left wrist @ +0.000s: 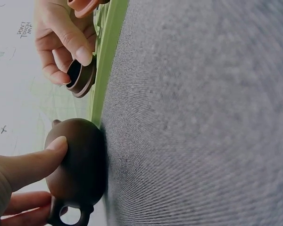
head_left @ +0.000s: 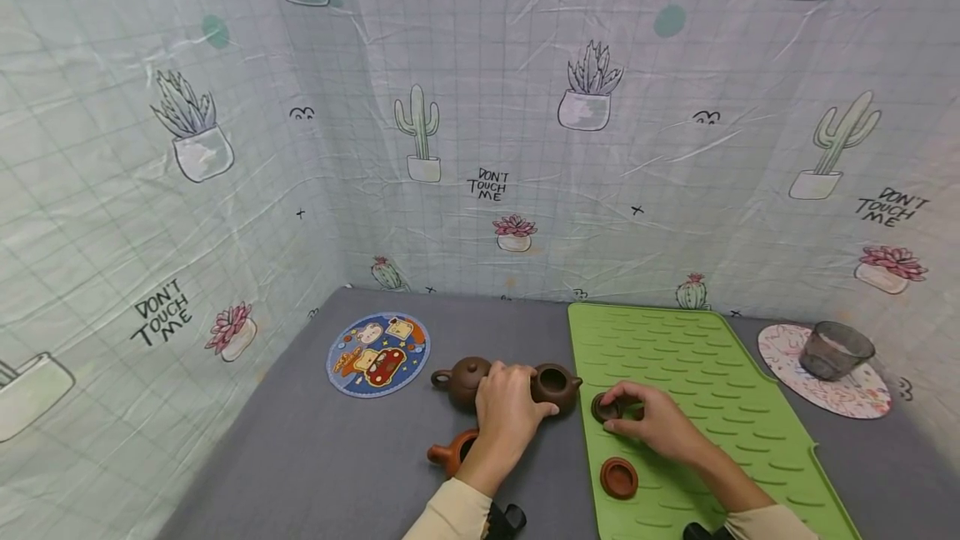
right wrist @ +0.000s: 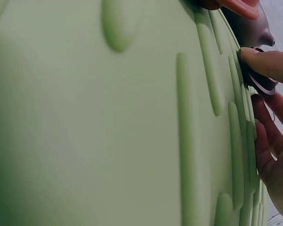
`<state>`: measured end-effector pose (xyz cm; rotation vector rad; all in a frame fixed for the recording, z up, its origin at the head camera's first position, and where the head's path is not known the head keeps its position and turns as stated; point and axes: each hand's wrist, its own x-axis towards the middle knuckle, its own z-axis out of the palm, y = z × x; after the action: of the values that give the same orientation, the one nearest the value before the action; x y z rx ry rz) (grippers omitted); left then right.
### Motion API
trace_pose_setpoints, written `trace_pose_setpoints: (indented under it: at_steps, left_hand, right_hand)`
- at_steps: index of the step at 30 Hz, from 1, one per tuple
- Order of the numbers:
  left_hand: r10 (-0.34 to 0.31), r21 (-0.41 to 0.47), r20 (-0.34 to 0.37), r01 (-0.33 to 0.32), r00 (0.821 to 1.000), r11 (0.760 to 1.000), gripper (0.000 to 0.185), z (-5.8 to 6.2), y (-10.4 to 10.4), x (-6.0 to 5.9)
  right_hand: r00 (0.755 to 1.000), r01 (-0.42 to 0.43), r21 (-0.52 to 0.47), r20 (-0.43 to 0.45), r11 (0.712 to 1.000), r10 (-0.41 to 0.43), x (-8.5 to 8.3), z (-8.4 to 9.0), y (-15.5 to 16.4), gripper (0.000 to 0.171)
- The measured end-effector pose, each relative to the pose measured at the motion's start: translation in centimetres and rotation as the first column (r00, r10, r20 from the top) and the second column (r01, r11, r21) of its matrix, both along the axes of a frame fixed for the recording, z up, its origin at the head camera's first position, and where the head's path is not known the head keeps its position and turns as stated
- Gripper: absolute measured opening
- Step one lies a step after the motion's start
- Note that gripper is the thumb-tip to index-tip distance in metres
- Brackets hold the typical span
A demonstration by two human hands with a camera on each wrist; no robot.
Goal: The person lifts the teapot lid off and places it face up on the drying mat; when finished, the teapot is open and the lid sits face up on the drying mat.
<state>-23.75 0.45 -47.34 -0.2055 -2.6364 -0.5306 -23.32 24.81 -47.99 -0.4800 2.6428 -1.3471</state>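
Observation:
My left hand (head_left: 508, 402) grips a lidless dark brown teapot (left wrist: 80, 160) on the grey cloth, thumb against its body and fingers near the handle. Its round opening faces up and its short spout points right. With thumb and fingers, my right hand (head_left: 660, 423) pinches a small dark brown teapot lid (head_left: 601, 408) at the left edge of the green mat. The lid's hollow side shows. Nearer to me on the mat lies a reddish-brown lid (head_left: 619, 478). An open reddish-brown teapot (head_left: 448, 454) is partly hidden behind my left wrist.
Another dark brown teapot (head_left: 463, 390), lid on, stands just left of my left hand. Behind it lies a round blue cartoon mat (head_left: 341, 373). The ridged green mat (head_left: 675, 348) covers the right side. At far right, a grey translucent cup (head_left: 828, 357) stands on a pink-patterned round mat (head_left: 862, 402).

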Motion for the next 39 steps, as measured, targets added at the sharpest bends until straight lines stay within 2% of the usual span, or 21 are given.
trace_pose_setpoints:
  at_steps: [6,12,17,28,39]
  left_hand:
    - [-0.013,0.026,0.032,0.012,0.999,1.000,0.055,0.21,-0.03,0.05]
    - [-0.036,0.051,0.015,0.035,0.999,0.998,0.051,0.33,-0.17,0.14]
    - [-0.040,0.053,0.000,0.040,0.999,0.998,0.050,0.36,-0.25,0.15]
    - [-0.036,0.049,0.012,0.035,0.999,0.998,0.050,0.46,-0.22,0.20]
    - [-0.043,0.047,0.025,0.042,0.999,0.998,0.049,0.58,-0.28,0.28]
  right_hand:
    - [1.000,0.000,-0.011,0.014,1.000,0.000,-0.07,-0.11,0.07,0.026]
    - [1.000,-0.002,-0.014,0.010,1.000,0.002,-0.08,-0.05,0.15,0.026]
    - [1.000,-0.002,-0.012,0.004,1.000,0.002,-0.03,0.04,0.16,0.026]
    - [1.000,-0.008,-0.008,-0.006,1.000,0.008,0.02,0.01,0.08,0.025]
    - [1.000,0.005,0.041,-0.014,0.999,-0.004,0.00,0.14,-0.16,0.024]
